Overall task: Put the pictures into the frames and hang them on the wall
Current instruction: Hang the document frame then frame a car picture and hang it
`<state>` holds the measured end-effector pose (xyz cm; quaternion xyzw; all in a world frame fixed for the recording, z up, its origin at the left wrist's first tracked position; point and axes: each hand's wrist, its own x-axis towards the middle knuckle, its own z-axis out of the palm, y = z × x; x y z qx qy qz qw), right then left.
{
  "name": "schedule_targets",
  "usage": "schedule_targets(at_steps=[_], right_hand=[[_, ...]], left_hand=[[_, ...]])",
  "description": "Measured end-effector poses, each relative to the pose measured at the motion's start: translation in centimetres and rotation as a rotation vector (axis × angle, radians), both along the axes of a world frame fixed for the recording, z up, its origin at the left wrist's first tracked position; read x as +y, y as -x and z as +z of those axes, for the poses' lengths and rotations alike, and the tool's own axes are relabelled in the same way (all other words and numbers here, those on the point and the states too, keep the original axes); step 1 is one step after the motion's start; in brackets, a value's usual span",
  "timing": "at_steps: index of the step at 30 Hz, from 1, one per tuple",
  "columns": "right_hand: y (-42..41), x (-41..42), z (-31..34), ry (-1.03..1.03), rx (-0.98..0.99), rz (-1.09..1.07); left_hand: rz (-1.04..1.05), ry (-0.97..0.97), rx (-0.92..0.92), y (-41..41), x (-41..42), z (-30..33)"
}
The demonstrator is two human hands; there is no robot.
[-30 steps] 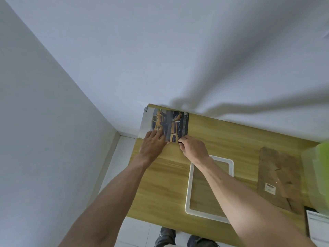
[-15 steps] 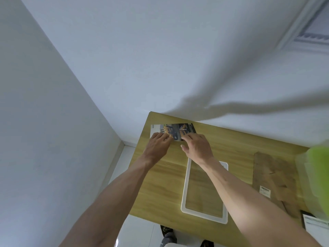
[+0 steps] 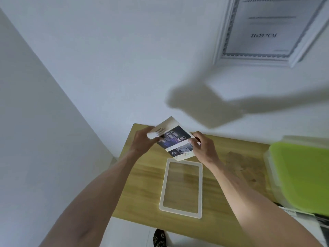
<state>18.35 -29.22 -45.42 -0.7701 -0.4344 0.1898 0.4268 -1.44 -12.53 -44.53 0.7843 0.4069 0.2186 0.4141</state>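
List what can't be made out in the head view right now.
- Picture: motion blur smears the small print; the left hand covers its upper left corner, so that grip is unclear.
- Frame on the wall: cut off by the top edge; its fine text is too blurred.
- Green-lidded box: cut off by the right edge, contents hidden.
- Papers: bottom right, cropped and partly under the box.

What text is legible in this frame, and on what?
"SAFETY": heading on the picture held by the left hand and right hand; its smaller captions are too blurred to read.
"21x29.7CM": on the insert sheet of the white frame on the wall; its other lines are unreadable.
Printed sheet at the table's right edge: lettering cut off, blurred.
Empty white frame on the table: no text.
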Motion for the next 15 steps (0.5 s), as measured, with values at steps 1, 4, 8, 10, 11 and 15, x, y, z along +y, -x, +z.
schedule_targets(at_steps=[1, 4, 8, 10, 11, 15], right_hand=[[-0.5, -0.9, 0.1, 0.009, 0.051, -0.02], [-2.1, -3.3, 0.1, 0.021, 0.111, -0.077], [-3.7, -5.7, -0.2, 0.037, 0.287, -0.183], [-3.9, -6.7, -0.3, 0.027, 0.401, -0.223], [-4.0, -7.2, -0.4, 0.025, 0.441, -0.231], [-3.5, -8.7, -1.1, 0.143, 0.485, -0.219]], left_hand=[[0.016, 0.032, -0.042, -0.7, -0.7, 0.0], [0.079, 0.127, -0.12, -2.7, -2.4, 0.1], [0.15, 0.314, -0.204, -4.6, -4.9, 0.5], [0.11, 0.374, -0.226, -5.3, -6.3, 0.6], [0.084, 0.385, -0.223, -5.6, -7.0, 0.6], [0.081, 0.342, -0.103, -5.8, -8.7, -0.4]])
